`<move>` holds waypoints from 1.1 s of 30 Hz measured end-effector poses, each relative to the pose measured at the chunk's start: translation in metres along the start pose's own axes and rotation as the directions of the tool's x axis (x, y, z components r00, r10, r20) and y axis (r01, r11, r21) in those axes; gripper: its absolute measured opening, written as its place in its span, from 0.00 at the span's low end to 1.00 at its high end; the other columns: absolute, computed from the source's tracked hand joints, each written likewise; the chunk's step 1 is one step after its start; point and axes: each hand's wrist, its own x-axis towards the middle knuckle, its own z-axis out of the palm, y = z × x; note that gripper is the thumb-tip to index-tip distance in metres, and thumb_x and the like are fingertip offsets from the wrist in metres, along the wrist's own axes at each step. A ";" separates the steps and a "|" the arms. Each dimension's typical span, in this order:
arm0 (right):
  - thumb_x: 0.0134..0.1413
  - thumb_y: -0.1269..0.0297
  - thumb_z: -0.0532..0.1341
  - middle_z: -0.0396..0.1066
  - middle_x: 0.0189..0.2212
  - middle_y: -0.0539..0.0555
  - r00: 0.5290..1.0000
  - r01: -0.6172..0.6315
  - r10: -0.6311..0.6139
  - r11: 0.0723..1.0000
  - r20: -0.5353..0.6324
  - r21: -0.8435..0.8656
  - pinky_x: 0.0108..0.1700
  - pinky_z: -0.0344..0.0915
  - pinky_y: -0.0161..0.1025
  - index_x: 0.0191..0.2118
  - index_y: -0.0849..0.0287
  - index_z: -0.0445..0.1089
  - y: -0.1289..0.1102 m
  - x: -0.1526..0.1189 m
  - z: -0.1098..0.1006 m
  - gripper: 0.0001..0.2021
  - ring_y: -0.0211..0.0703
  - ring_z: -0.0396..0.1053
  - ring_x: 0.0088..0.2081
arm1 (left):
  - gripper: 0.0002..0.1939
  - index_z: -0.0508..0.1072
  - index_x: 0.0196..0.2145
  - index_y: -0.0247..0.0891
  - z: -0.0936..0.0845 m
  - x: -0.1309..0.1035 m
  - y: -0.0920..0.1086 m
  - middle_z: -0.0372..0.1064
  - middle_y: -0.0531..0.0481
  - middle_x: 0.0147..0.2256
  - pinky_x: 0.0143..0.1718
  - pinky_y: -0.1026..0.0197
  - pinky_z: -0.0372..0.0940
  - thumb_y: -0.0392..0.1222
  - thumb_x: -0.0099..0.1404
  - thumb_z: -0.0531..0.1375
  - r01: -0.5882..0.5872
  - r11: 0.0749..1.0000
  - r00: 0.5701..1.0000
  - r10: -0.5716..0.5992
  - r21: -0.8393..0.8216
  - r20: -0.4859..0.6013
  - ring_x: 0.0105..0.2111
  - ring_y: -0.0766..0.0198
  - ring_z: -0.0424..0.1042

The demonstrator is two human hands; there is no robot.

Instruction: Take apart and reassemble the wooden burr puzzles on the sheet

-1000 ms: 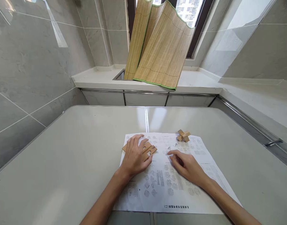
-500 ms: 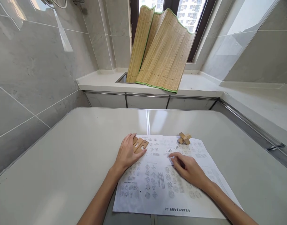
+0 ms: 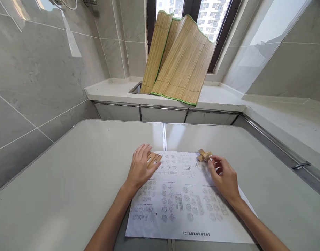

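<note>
A printed sheet point(image 3: 175, 223) with small diagrams lies on the pale table. My left hand point(image 3: 141, 167) rests at its upper left over flat wooden pieces point(image 3: 154, 159) with cut-outs, thumb apart from the other fingers; part of the pieces is hidden under it. Near the sheet's upper right edge sits a small crossed wooden block assembly point(image 3: 204, 155). My right hand point(image 3: 224, 176) is just beside that assembly, its curled fingers and thumb parted at the assembly's right side. I cannot tell whether the fingertips touch it.
The table point(image 3: 58, 181) has a seam down its middle. Beyond its far edge, a bamboo mat point(image 3: 181, 62) with green edging leans on a white ledge point(image 3: 113, 91) before a window. Tiled walls stand on both sides.
My right hand has moved right and away from me, from over the sheet's middle to the crossed blocks. My left hand and the flat pieces have shifted slightly left.
</note>
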 end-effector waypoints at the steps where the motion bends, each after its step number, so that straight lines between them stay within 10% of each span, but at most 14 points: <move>1: 0.68 0.49 0.59 0.71 0.38 0.55 1.000 0.009 -0.009 1.000 -0.028 -0.022 0.30 0.68 0.39 0.49 0.56 0.72 0.003 0.002 0.000 0.16 0.42 0.68 0.29 | 0.28 0.62 0.63 0.42 -0.001 0.000 0.005 0.65 0.39 0.64 0.66 0.37 0.59 0.52 0.71 0.63 -0.035 0.999 0.999 0.035 -0.002 -0.024 0.69 0.43 0.57; 16: 0.68 0.47 0.59 0.76 0.36 0.53 0.991 0.114 -0.131 0.938 -0.032 -0.327 0.27 0.60 0.37 0.49 0.54 0.78 0.020 0.019 0.007 0.18 0.42 0.71 0.28 | 0.09 0.73 0.47 0.40 0.018 -0.022 0.071 0.73 0.40 0.54 0.58 0.43 0.66 0.33 0.71 0.59 -0.376 0.913 0.915 0.393 -0.160 0.092 0.59 0.48 0.68; 22: 0.63 0.48 0.66 0.79 0.36 0.55 0.990 -0.068 0.039 0.975 0.139 0.213 0.31 0.69 0.39 0.50 0.55 0.76 -0.007 0.011 0.001 0.18 0.48 0.76 0.35 | 0.12 0.71 0.51 0.40 0.018 -0.023 0.078 0.76 0.43 0.49 0.53 0.46 0.69 0.40 0.71 0.61 -0.046 0.903 0.967 0.148 -0.427 0.209 0.50 0.52 0.73; 26: 0.63 0.51 0.68 0.78 0.30 0.52 0.932 -0.175 0.029 0.909 0.361 0.379 0.29 0.67 0.39 0.50 0.54 0.75 -0.027 -0.009 0.004 0.16 0.42 0.70 0.26 | 0.28 0.65 0.62 0.39 0.017 -0.023 0.083 0.74 0.39 0.55 0.56 0.45 0.69 0.53 0.70 0.63 0.317 0.753 0.923 -0.107 -0.577 0.368 0.53 0.50 0.74; 33: 0.61 0.54 0.69 0.77 0.42 0.56 0.890 -0.188 -0.066 0.847 0.451 0.496 0.29 0.70 0.39 0.46 0.53 0.75 -0.038 -0.029 0.011 0.12 0.40 0.71 0.27 | 0.23 0.70 0.58 0.40 0.020 -0.020 0.087 0.79 0.42 0.51 0.59 0.46 0.68 0.53 0.70 0.63 0.480 0.488 0.855 -0.074 -0.729 0.514 0.55 0.48 0.76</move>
